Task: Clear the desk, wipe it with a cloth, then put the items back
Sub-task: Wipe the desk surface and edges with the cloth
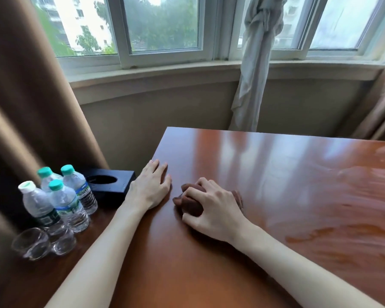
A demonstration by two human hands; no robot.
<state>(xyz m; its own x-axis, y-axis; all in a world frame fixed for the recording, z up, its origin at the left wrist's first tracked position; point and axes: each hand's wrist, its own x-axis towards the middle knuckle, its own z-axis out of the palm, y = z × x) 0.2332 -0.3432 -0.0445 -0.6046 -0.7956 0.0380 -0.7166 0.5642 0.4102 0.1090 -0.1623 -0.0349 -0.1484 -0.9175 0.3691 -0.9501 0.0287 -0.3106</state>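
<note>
A glossy reddish-brown wooden desk (276, 174) fills the right and lower part of the view, with wet streaks on its right side. My right hand (211, 207) grips a bunched brown cloth (190, 202) pressed on the desk near its left edge. My left hand (151, 187) lies flat with straight fingers on the desk's left edge, just left of the cloth. Several water bottles (62, 201) with teal and white caps, two glass cups (30, 243) and a black tissue box (110, 183) stand on a lower surface to the left.
A brown curtain (27, 96) hangs at the left, close behind the bottles. A knotted white sheer curtain (253, 70) hangs behind the desk's far edge. A window sill (165, 70) and wall run behind. Another brown curtain (380, 112) sits at far right.
</note>
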